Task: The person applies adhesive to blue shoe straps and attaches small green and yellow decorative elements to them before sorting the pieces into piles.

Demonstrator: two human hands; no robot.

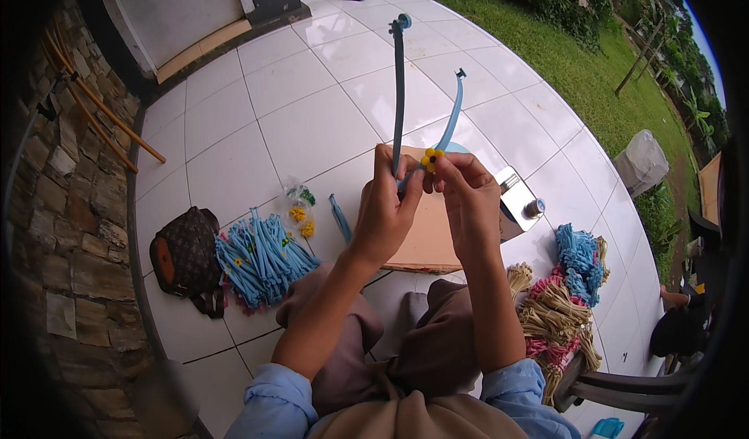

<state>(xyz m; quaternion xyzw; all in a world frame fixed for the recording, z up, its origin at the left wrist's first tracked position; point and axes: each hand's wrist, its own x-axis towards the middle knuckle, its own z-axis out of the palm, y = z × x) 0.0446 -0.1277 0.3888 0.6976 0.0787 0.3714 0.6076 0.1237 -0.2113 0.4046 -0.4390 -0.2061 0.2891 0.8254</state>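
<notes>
A flat tan board lies on the white tile floor in front of the person. Both hands are up over this board. The blue band is there too, above the board, with one long end and one short end sticking up past its far edge. I cannot tell if it is one bent band or two.

The left hand is closed around the low part of the blue band. The right hand has its thumb and finger close together, pinching a little yellow flower with a dark middle — the flower sits right by the left fingertips.

Just left of the board is one loose blue band. Farther left are a clear bag with yellow and green bits, a big pile of blue bands dotted with little flowers, and a brown bag past the pile.

At the board's right side is a shiny tray with a spool on it. Farther right sit blue bundles — and tan bundles with pink bits.
</notes>
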